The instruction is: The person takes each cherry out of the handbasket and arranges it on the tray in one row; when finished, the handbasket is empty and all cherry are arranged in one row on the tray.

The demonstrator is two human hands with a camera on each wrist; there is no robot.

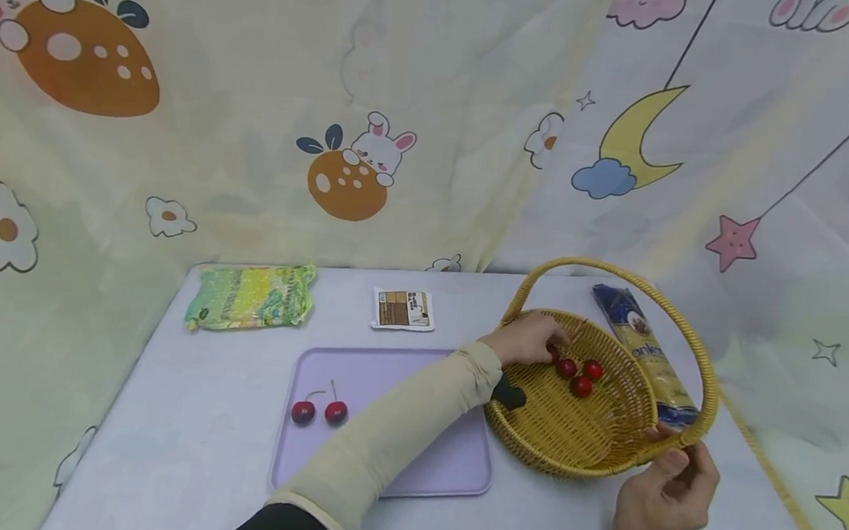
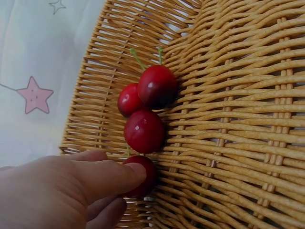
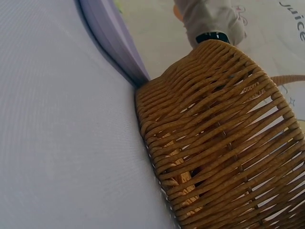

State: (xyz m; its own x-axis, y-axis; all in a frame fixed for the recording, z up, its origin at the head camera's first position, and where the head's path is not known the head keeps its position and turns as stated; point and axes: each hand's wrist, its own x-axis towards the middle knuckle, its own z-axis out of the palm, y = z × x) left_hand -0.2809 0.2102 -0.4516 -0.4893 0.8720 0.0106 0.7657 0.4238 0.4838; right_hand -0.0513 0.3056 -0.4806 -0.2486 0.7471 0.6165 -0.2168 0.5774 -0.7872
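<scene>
My left hand (image 1: 529,339) reaches over the near-left side of a yellow wicker basket (image 1: 552,443) and pinches a dark red cherry (image 2: 147,177) inside it. In the left wrist view, the thumb presses on that fruit. Other cherries (image 2: 144,131) lie in a cluster beside it, some with green stems. My right hand (image 1: 666,495) grips the basket's rim at the base of its arched handle, with fingertips showing over the inside. The right wrist view shows the basket's woven outer wall (image 3: 209,129), but not the hand.
A lilac tray (image 1: 449,461) holds two cherries (image 1: 319,412) with stems, left of the basket. Behind stand a green-yellow packet (image 1: 251,296) and a small brown-white packet (image 1: 403,309). A blue-gold bag (image 1: 645,355) lies beyond the basket. Printed cloth hangs behind the table.
</scene>
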